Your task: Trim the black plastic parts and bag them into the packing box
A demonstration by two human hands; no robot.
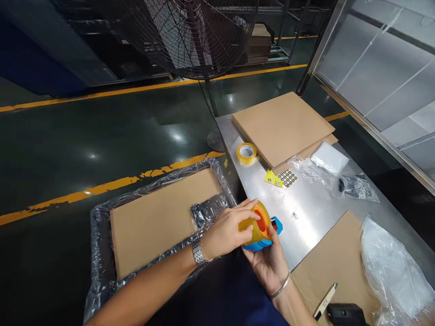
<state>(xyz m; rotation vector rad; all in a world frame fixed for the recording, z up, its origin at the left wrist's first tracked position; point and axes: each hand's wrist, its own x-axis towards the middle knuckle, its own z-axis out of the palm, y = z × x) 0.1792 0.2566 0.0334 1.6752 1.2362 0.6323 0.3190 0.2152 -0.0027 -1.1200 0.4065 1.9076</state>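
Note:
A blue tape dispenser (258, 246) carries a roll of yellow tape (252, 227) with an orange hub, held in front of my body at the table's near left edge. My left hand (227, 231), with a metal watch at the wrist, has its fingers on the roll's upper left side. My right hand (271, 262), with a bracelet, holds the dispenser from below and the right, its thumb by the orange hub. The palm side of my left hand is hidden.
On the metal table (306, 231) lie stacked cardboard sheets (285, 127), another tape roll (246, 154), stickers (287, 178), plastic bags (394, 267) and a pen (325, 302). A plastic-lined box (163, 217) stands left; a fan (190, 36) is ahead.

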